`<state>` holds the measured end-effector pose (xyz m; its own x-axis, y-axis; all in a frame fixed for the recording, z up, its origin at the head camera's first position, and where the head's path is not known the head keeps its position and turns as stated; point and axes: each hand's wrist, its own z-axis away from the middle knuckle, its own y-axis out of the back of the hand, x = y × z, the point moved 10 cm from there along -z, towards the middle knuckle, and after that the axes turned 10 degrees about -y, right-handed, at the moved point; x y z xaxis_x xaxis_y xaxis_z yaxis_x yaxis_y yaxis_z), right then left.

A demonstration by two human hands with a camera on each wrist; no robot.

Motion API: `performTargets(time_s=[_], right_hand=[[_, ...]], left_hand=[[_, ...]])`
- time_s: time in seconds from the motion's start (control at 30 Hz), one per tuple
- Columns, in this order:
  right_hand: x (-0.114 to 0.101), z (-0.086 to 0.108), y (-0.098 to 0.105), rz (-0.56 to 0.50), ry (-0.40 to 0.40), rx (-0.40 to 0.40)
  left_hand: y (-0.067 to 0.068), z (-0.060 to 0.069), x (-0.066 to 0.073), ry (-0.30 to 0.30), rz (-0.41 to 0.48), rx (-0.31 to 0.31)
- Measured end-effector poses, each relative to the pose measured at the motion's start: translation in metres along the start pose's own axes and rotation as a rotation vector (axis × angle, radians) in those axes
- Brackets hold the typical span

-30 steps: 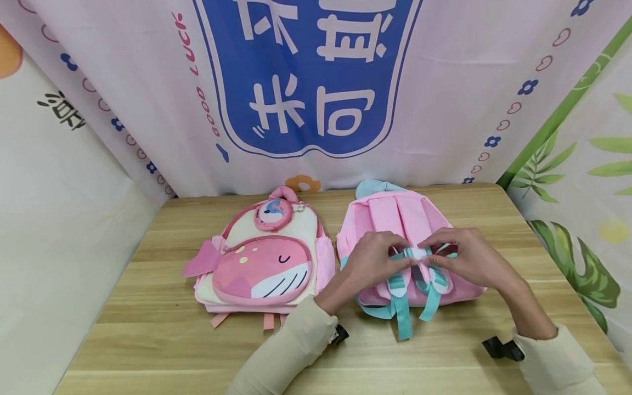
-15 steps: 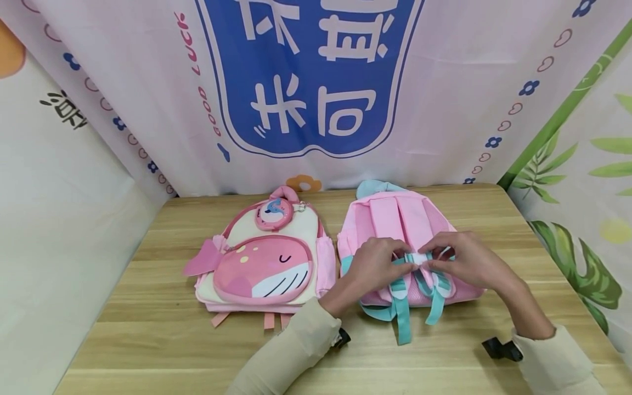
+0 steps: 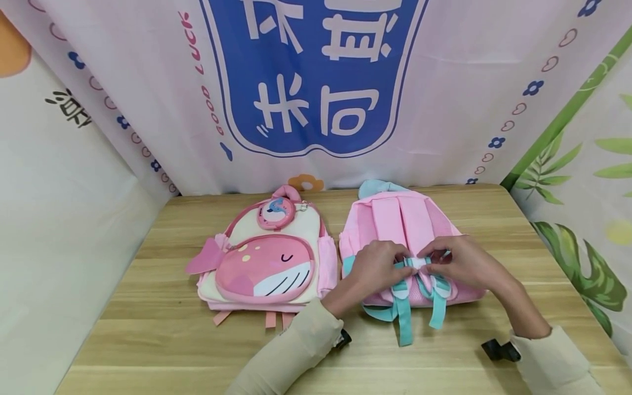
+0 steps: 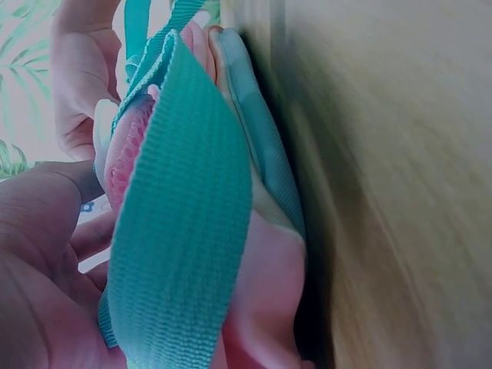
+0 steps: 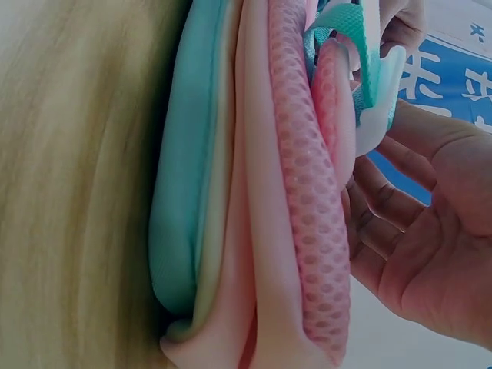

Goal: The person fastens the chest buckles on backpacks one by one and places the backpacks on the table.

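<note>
A pink backpack (image 3: 360,222) lies on the table with its straps facing up. Across its two padded shoulder straps (image 3: 387,214) sits a white buckle (image 3: 417,263) on teal webbing. My left hand (image 3: 371,267) pinches the buckle's left side, and my right hand (image 3: 463,262) pinches it from the right. Fingertips of both hands nearly meet there and partly hide it. In the left wrist view a loop of teal webbing (image 4: 181,223) crosses in front of the left hand. The right wrist view shows the pink mesh back panel (image 5: 311,200) beside the right hand.
Left of it lies a second backpack (image 3: 266,266), cream and pink with a whale front and a small round pouch (image 3: 275,213). Teal strap ends (image 3: 405,323) hang onto the wooden table (image 3: 163,334). A printed curtain (image 3: 444,109) stands behind the table.
Both hands have shifted slightly toward the front edge with the buckle, staying pinched on it. The loose teal strap ends have slid a little toward the front. The whale backpack has not moved.
</note>
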<state>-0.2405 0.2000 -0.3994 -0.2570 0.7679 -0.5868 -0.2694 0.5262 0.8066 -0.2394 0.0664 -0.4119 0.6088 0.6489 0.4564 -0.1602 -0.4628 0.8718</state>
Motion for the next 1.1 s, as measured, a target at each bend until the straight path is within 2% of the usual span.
performTargets(time_s=[0.23,0.37,0.47,0.63,0.77,0.93,1.1], right_hand=[[-0.001,-0.001,-0.004,-0.005,0.011,-0.019],[-0.003,-0.001,-0.003,-0.001,0.014,-0.019],[-0.008,0.001,-0.001,0.002,0.019,-0.009],[-0.026,0.001,0.000,0.006,0.047,0.014],[-0.042,-0.002,-0.001,0.021,0.069,0.044],[-0.058,-0.009,-0.004,0.013,0.085,0.054],[-0.070,-0.016,-0.015,-0.040,0.075,0.024]], left_hand=[[-0.001,0.000,-0.001,0.007,-0.014,-0.016],[0.001,0.002,-0.002,-0.002,0.022,-0.039],[0.009,0.005,-0.005,-0.002,0.056,-0.050],[0.034,0.016,-0.015,0.020,0.083,-0.018],[0.058,0.031,-0.027,0.040,0.108,0.030],[0.083,0.056,-0.050,0.067,0.142,0.100],[0.109,0.085,-0.076,0.107,0.120,0.189]])
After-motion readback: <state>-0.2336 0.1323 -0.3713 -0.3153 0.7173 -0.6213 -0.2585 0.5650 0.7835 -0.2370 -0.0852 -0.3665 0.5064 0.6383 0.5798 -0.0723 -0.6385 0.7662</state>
